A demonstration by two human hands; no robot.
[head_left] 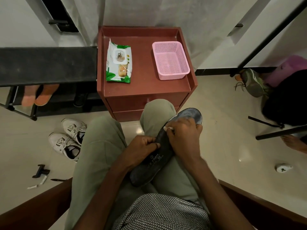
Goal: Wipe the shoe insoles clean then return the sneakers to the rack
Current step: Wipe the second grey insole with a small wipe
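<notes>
A dark insole (159,156) with white lettering lies across my lap, toe end pointing up and to the right. My left hand (141,149) grips its left edge near the middle. My right hand (182,131) presses a white wet wipe (167,128) onto the insole's upper half; only a corner of the wipe shows. Two white sneakers (68,138) stand side by side on the floor at the left, openings facing me. The black shoe rack (48,65) runs along the left wall.
A red-brown bedside cabinet (146,90) stands ahead, carrying a green-and-white wet wipe pack (118,62) and an empty pink mesh basket (171,60). Orange slippers (39,95) sit in the rack. Small tools (40,173) lie on the floor left. Another person's foot (294,143) and a bag are right.
</notes>
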